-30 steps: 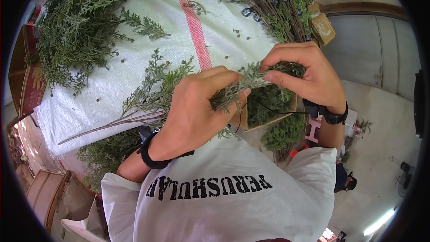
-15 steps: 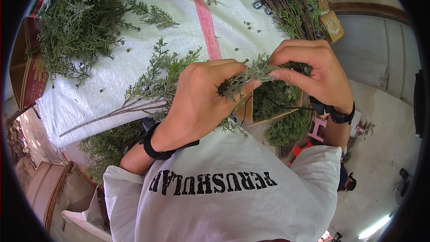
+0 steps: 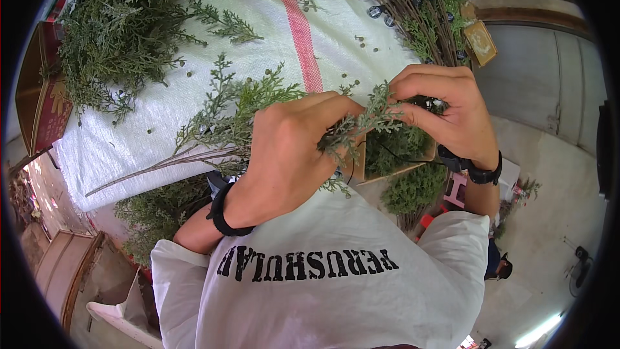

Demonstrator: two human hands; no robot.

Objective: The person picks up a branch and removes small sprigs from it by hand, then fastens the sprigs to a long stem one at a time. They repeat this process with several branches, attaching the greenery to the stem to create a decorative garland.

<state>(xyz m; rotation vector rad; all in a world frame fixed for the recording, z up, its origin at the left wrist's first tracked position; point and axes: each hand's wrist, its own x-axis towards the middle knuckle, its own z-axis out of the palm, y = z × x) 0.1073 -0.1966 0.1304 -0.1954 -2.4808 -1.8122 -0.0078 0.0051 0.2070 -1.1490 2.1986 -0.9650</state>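
A green evergreen branch [image 3: 242, 119] is gripped in my left hand [image 3: 284, 155], its bare brown stems running out leftward over the white cloth. Its leafy end sticks out between my two hands, where the foliage hides my left fingertips. At that end my right hand [image 3: 452, 103] is closed, thumb and forefinger pinching the sprig tip. A dark clump of foliage partly shows behind the right fingers. Dark bands circle both wrists.
White woven cloth [image 3: 155, 148] with a red stripe covers the table. A large evergreen pile [image 3: 123, 45] lies far left, tagged branches [image 3: 413, 6] far right. A cardboard box [image 3: 400, 171] holding greenery stands below my right hand. A red box [image 3: 48, 90] stands at the left edge.
My right hand has shifted slightly left and down. The leafy tip between the hands has turned, and my left thumb tip, visible before, is now behind the foliage.
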